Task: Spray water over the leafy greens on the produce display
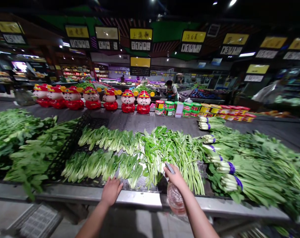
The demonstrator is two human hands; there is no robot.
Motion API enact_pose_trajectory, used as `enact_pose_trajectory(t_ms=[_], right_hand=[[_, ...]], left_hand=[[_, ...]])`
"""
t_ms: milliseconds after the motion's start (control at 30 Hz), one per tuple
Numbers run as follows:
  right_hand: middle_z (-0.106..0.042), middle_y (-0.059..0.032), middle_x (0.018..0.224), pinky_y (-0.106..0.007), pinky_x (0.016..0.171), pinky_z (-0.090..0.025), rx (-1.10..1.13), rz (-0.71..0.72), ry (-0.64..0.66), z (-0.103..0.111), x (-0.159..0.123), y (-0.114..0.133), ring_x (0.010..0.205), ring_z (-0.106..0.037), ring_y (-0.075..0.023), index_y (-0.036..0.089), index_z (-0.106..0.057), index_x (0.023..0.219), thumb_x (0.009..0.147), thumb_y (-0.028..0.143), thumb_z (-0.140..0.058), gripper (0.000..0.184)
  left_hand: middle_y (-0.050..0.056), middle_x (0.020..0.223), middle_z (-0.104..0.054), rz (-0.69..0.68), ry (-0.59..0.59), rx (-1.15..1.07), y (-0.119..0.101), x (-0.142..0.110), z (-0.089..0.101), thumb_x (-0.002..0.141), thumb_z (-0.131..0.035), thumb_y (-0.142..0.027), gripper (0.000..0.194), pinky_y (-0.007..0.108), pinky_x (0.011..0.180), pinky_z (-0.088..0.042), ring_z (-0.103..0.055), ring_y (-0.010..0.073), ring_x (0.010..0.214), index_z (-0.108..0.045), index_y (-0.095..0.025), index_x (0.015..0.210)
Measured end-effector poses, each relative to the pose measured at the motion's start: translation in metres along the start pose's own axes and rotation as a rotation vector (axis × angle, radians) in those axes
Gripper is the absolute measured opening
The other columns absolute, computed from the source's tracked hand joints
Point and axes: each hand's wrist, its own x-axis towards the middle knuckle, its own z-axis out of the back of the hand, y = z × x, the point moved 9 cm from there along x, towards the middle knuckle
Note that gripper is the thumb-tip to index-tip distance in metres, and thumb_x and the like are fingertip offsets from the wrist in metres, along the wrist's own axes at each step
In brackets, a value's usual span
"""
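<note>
My right hand (176, 178) is wrapped round the neck of a clear spray bottle (176, 200) with a grey trigger head (169, 168). The bottle hangs over the metal front edge, below the long-stemmed leafy greens (176, 148). My left hand (112, 191) lies on the edge by the front row of bok choy (90, 165), its thumb apart from the fingers; the fingertips are close to the stems. A second row of bok choy (110, 138) lies behind, on the dark perforated shelf.
Bundled greens with purple bands (231, 167) lie at the right. At the left a black crate wall (65, 148) borders more leafy greens (38, 148). Red figurines (128, 101) and stacked tubs (169, 108) line the back. A person (171, 91) stands beyond; a crate (38, 221) is below left.
</note>
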Motion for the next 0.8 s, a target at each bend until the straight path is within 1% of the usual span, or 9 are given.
enact_pose_trajectory(t_ms=[133, 300, 500, 633, 800], right_hand=[[-0.063, -0.0076, 0.079, -0.035, 0.066, -0.047, 0.001, 0.039, 0.003, 0.000, 0.003, 0.017, 0.071, -0.059, -0.0203, 0.017, -0.061, 0.086, 0.078, 0.048, -0.049, 0.034], [-0.062, -0.0064, 0.076, -0.033, 0.062, -0.047, 0.029, 0.054, 0.054, -0.016, 0.005, 0.032, 0.066, -0.058, -0.0196, 0.019, -0.060, 0.081, 0.080, 0.050, -0.048, 0.034], [-0.063, -0.0065, 0.073, -0.035, 0.068, -0.048, 0.022, 0.089, 0.040, -0.036, 0.002, 0.043, 0.070, -0.060, -0.0214, 0.020, -0.063, 0.075, 0.080, 0.048, -0.048, 0.033], [-0.062, -0.0057, 0.066, -0.037, 0.067, -0.049, 0.013, 0.060, 0.071, -0.047, -0.001, 0.044, 0.071, -0.061, -0.0229, 0.020, -0.065, 0.074, 0.080, 0.050, -0.047, 0.035], [-0.064, -0.0059, 0.070, -0.037, 0.066, -0.049, -0.003, 0.039, 0.069, -0.049, -0.003, 0.045, 0.073, -0.061, -0.0234, 0.021, -0.066, 0.082, 0.080, 0.051, -0.047, 0.035]], left_hand=[[0.009, 0.109, -0.068, 0.011, 0.017, -0.005, 0.006, 0.000, 0.001, 0.093, -0.022, -0.042, 0.048, 0.046, 0.109, -0.022, -0.049, 0.0241, 0.121, -0.065, -0.020, 0.098], [0.009, 0.111, -0.067, -0.010, 0.016, 0.020, 0.013, 0.000, 0.006, 0.093, -0.024, -0.042, 0.047, 0.044, 0.108, -0.025, -0.049, 0.0239, 0.120, -0.064, -0.019, 0.102], [0.010, 0.109, -0.068, 0.005, -0.056, 0.046, 0.031, 0.000, 0.019, 0.092, -0.027, -0.042, 0.045, 0.047, 0.107, -0.025, -0.050, 0.0260, 0.120, -0.065, -0.020, 0.099], [0.011, 0.106, -0.068, -0.004, -0.062, 0.060, 0.044, -0.001, 0.014, 0.092, -0.028, -0.041, 0.045, 0.048, 0.106, -0.028, -0.050, 0.0279, 0.119, -0.066, -0.018, 0.096], [0.013, 0.098, -0.070, -0.058, -0.070, 0.074, 0.047, 0.000, 0.003, 0.092, -0.028, -0.040, 0.047, 0.046, 0.103, -0.032, -0.057, 0.0281, 0.110, -0.068, -0.016, 0.092]])
